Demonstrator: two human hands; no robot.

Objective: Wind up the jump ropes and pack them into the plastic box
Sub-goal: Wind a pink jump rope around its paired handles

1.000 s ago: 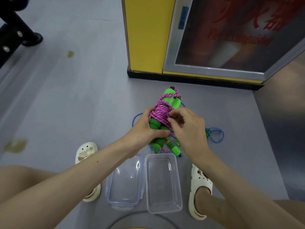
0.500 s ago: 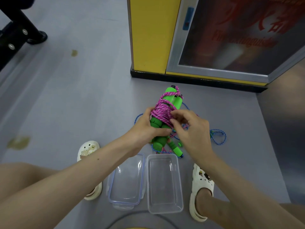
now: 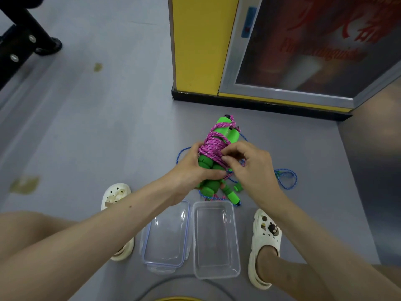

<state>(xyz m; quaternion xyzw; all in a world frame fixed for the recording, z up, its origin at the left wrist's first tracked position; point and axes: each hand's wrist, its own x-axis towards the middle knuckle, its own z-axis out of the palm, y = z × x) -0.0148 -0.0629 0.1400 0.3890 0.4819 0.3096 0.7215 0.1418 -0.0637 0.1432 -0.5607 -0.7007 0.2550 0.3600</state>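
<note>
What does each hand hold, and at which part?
The left hand grips the pink jump rope by its green handles, mid-length; the right hand pinches its wound cord.

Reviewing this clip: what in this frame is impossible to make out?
All head view.
End of the pink rope: covered by the right hand; tucked or loose, cannot tell.
Middle of the blue rope: runs behind the hands and bundle.
Count of green handles: unclear, since the left hand grips them.
The cabinet lettering: blurred, unreadable.
The yellow thing: cut off by the bottom edge.
</note>
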